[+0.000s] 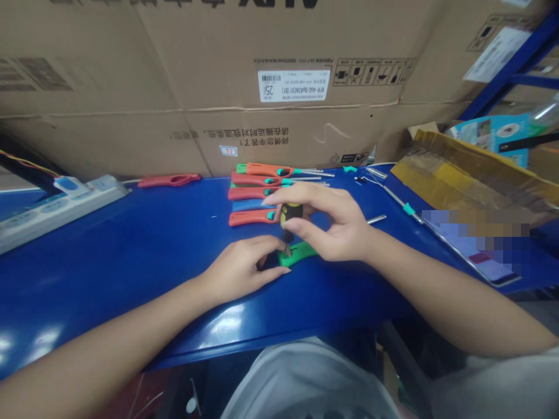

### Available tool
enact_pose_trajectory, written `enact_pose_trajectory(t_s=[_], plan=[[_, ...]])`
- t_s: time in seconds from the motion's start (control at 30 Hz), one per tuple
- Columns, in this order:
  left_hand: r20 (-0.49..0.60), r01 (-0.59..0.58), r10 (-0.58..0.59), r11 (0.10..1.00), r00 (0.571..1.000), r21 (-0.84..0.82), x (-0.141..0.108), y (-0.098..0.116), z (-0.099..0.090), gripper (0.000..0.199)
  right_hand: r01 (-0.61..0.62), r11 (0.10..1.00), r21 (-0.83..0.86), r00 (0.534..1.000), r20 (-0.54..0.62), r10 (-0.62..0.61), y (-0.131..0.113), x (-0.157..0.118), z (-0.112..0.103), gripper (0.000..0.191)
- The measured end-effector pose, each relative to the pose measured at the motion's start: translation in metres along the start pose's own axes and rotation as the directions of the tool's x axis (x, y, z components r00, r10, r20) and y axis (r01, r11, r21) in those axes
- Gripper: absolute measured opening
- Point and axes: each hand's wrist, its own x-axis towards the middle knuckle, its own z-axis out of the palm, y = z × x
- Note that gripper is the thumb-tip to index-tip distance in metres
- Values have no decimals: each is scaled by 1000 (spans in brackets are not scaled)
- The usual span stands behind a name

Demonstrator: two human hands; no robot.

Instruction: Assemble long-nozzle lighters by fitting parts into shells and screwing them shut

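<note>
A green gas lighter (297, 254) lies flat on the blue table, and my left hand (250, 265) grips its rounded handle end between thumb and fingers. Upright over that same end is a short yellow-and-black screwdriver (289, 221), held in the closed fingers of my right hand (334, 221). Its tip meets the green handle near my left fingertips. The middle of the lighter is partly covered by my right hand. Just beyond my hands, several lighters lie side by side, among them an orange one (251, 218) and a red one (248, 193).
A large cardboard box (174, 134) walls off the back of the table (131, 267). At left sits a white power strip (65, 206), with a red lighter casing (168, 180) beyond it. Toward the right are loose metal tubes, a phone (489, 262) and a yellow-taped cardboard piece (471, 174).
</note>
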Motion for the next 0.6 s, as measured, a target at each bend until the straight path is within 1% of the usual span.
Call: enact_pose_trajectory(t_s=[0.07, 0.1, 0.13, 0.2, 0.27, 0.3, 0.33, 0.4, 0.43, 0.47, 0.53, 0.6], plan=[[-10, -7, 7, 1000, 1000, -6, 0, 1, 0, 24, 86, 990, -112, 992, -85, -96, 0, 0, 0, 29], [-5, -4, 4, 1000, 1000, -11, 0, 1, -1, 24, 108, 984, -145, 988, -92, -122, 0, 1, 0, 30], [3, 1, -1, 1000, 1000, -17, 0, 1, -1, 24, 107, 984, -141, 990, -71, -118, -1, 1, -1, 33], [21, 17, -16, 1000, 1000, -23, 0, 2, -1, 24, 31, 998, -49, 999, -16, -32, -2, 3, -1, 39], [20, 17, -16, 1000, 1000, -22, 0, 2, -1, 24, -35, 999, 13, 999, -19, 35, -1, 4, -1, 37], [13, 12, -11, 1000, 1000, -22, 0, 2, -1, 24, -22, 1000, -7, 999, -48, 22, 0, 4, -1, 33], [6, 6, -6, 1000, 1000, -23, 1, 2, -1, 24, 14, 998, -60, 997, -77, -19, 1, 3, -1, 29], [-2, 0, 0, 1000, 1000, -27, 1, 2, -1, 23, 115, 976, -186, 984, -115, -138, 4, 1, -2, 26], [-2, 2, -2, 1000, 1000, -27, 1, 2, -1, 23, 152, 964, -218, 979, -101, -178, 5, 0, -2, 27], [-1, 6, -6, 1000, 1000, -24, 1, 2, -1, 24, 164, 964, -208, 980, -78, -183, 4, 0, -2, 30], [5, 13, -13, 1000, 1000, -12, 1, 1, -1, 25, 95, 991, -99, 995, -7, -96, 2, 1, -1, 39], [10, 16, -16, 1000, 1000, -1, 1, 1, -1, 26, 11, 1000, 2, 999, 39, -11, 0, 2, 0, 38]])
